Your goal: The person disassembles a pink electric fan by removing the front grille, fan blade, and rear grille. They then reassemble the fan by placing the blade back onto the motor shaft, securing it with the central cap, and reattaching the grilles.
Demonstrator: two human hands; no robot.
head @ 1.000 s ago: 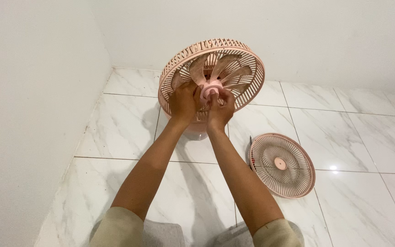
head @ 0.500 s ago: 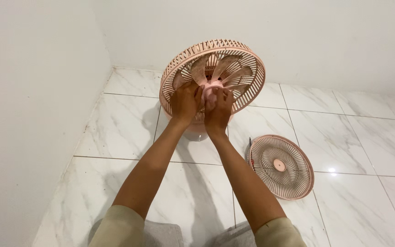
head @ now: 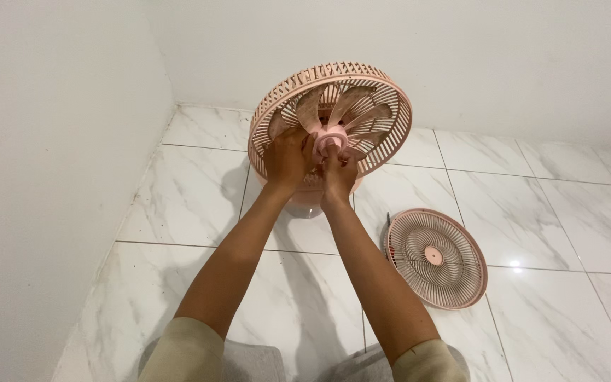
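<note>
both grips closed: left hand (head: 288, 159) on fan blades (head: 341, 106), right hand (head: 337, 172) pinching hub cap (head: 331, 143).

White walls (head: 51, 141) meet a glossy white marble-tiled floor (head: 546, 212).

Head cam, looks down-fwd past arms at floor (head: 199, 198), near.

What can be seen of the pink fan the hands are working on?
The pink fan stands on the marble-look floor tiles near the corner of the walls, its head tilted up. It looks plastic, with a slatted rear cage and dusty blades exposed. The left hand grips the blades by the hub; the right hand pinches the hub cap. Its base is mostly hidden.
</note>
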